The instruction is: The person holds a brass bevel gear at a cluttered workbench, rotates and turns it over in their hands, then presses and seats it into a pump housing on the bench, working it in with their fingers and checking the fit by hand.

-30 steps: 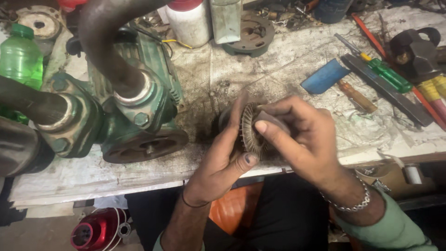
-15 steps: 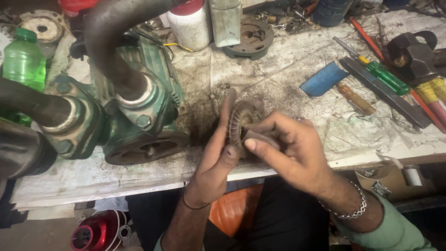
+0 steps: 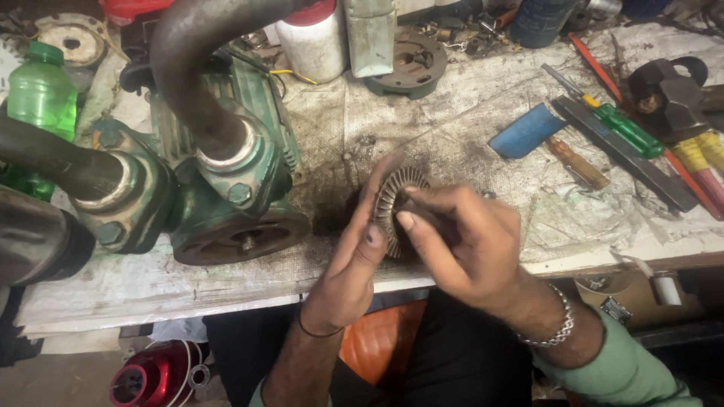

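Both my hands hold a round, toothed metal impeller disc point(image 3: 392, 197) on edge above the workbench's front part. My left hand point(image 3: 354, 256) presses its flat palm and fingers against the disc's left face. My right hand point(image 3: 460, 237) grips the disc from the right, thumb and fingers curled over its rim. A green water pump point(image 3: 219, 203) with an open round front flange and dark pipes stands just left of my hands.
A dirty workbench point(image 3: 588, 234) carries a blue scraper point(image 3: 524, 132), screwdrivers point(image 3: 626, 128), a long flat file, a metal disc point(image 3: 411, 64) at the back, a white container point(image 3: 313, 41) and a green bottle point(image 3: 41, 98). A red canister point(image 3: 151, 373) stands on the floor.
My hands with the disc have shifted slightly left and nearer the bench. My right hand's fingers have moved over the disc's rim. The pump has not moved.
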A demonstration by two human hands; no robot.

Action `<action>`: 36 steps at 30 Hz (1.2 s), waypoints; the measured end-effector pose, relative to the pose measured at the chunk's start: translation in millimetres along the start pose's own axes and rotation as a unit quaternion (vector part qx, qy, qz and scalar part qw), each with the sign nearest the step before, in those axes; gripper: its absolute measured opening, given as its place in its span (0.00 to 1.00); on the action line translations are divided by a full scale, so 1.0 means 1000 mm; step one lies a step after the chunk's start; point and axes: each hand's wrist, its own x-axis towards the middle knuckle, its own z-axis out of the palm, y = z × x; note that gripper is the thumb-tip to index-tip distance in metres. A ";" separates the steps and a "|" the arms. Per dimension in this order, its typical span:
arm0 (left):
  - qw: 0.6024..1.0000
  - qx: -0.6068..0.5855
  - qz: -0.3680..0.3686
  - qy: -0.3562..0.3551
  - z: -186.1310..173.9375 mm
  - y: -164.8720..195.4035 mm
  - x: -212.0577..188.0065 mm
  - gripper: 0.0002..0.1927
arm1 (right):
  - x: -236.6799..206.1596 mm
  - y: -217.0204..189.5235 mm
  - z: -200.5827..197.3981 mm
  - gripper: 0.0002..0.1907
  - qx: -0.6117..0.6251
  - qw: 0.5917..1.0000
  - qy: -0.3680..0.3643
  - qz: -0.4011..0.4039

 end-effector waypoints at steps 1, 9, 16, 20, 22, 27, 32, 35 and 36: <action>1.000 0.008 0.005 0.000 0.000 -0.001 0.000 0.36 | 0.000 0.001 0.000 0.07 0.003 1.000 0.000 -0.002; 0.968 -0.234 -0.016 0.091 0.005 -0.010 0.016 0.29 | 0.010 -0.013 0.003 0.11 -0.070 0.995 -0.038 -0.061; 0.882 -0.442 -0.079 0.145 0.015 -0.005 0.055 0.28 | 0.027 -0.015 -0.009 0.15 -0.174 0.984 -0.018 -0.031; 0.880 -0.446 -0.069 0.151 0.022 0.002 0.054 0.30 | 0.026 -0.029 -0.012 0.16 -0.170 0.985 -0.026 -0.018; 0.870 -0.468 -0.061 0.141 0.023 0.004 0.049 0.29 | 0.027 -0.033 -0.014 0.16 -0.168 0.985 -0.046 -0.014; 0.904 -0.396 -0.054 0.152 0.024 0.001 0.041 0.33 | 0.026 -0.037 -0.009 0.15 -0.203 0.977 -0.068 -0.016; 0.900 -0.414 -0.028 0.131 0.023 -0.005 0.038 0.33 | 0.021 -0.033 -0.004 0.13 -0.130 0.991 -0.036 0.025; 0.877 -0.462 -0.024 0.131 0.024 -0.008 0.037 0.33 | 0.020 -0.030 -0.003 0.12 -0.120 0.992 -0.034 0.033; 0.869 -0.477 -0.019 0.127 0.024 -0.009 0.036 0.32 | 0.019 -0.029 -0.004 0.12 -0.120 0.992 -0.031 0.026</action>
